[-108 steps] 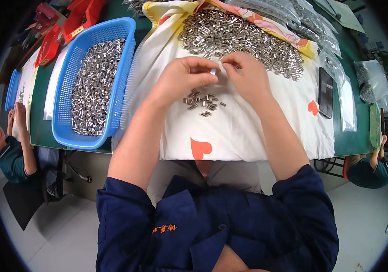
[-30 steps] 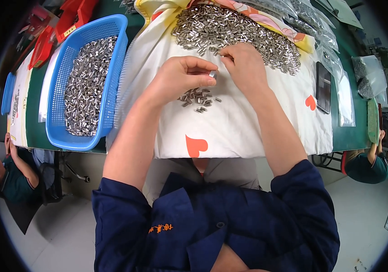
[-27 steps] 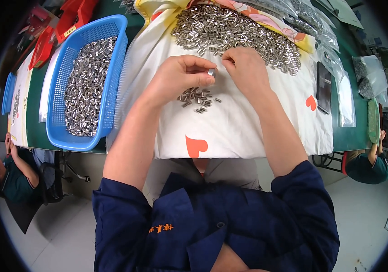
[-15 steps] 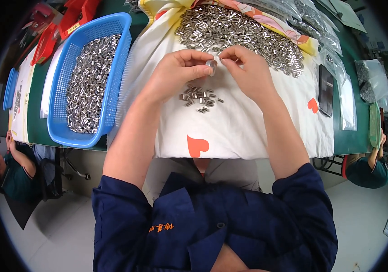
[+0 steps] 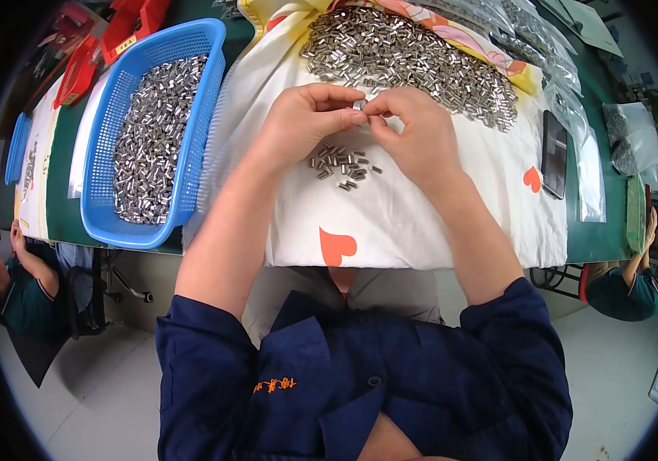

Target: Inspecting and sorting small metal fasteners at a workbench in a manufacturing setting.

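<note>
Pinching a metal piece (image 5: 359, 105) in my left grip (image 5: 298, 121), upper centre; right grip (image 5: 417, 132), hold unclear, seemingly works it; steadiness needed next.

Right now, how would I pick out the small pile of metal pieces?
On the green table, find the white cloth. Between the left hand and the larger red heart lies the small pile of short silver cylinders. It is a loose scatter, with far fewer pieces than the big heap farther back or the blue basket at the left.
</note>
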Demonstrator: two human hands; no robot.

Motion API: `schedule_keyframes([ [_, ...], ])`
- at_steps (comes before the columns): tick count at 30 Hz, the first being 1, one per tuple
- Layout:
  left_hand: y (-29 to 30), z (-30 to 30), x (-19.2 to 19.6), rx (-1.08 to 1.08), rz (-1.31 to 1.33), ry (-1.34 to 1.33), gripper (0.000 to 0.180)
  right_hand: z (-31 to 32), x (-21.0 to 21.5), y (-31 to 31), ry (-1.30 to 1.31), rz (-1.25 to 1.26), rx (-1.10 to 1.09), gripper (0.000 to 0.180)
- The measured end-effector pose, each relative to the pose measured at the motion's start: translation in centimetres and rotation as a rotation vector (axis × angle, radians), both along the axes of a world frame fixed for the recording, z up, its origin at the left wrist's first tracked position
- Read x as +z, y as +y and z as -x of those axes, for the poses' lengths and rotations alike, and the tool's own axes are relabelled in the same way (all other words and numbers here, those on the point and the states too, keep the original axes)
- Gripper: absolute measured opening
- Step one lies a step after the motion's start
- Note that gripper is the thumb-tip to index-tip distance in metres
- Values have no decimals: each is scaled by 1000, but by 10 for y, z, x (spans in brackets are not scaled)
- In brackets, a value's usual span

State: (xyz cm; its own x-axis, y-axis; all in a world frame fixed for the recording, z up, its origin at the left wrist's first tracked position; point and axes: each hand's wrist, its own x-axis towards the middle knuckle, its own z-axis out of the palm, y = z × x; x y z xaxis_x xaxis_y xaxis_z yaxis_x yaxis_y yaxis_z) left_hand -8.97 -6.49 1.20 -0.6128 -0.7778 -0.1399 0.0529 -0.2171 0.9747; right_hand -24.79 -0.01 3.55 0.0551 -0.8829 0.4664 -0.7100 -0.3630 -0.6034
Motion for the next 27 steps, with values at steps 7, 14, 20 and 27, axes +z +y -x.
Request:
schedule_keyframes([
  [7,2,-2,5,21,-51,42,28,1,0,2,-163,-97,15,7],
  [14,4,-2,7,-37,-48,-21,26,16,6,-3,-307,-461,7,14],
  [20,4,-1,7,-111,11,-76,26,46,5,-8,105,-366,-225,12],
  [27,3,-1,8,-88,20,-82,26,30,-3,-5,287,-329,-133,9],
])
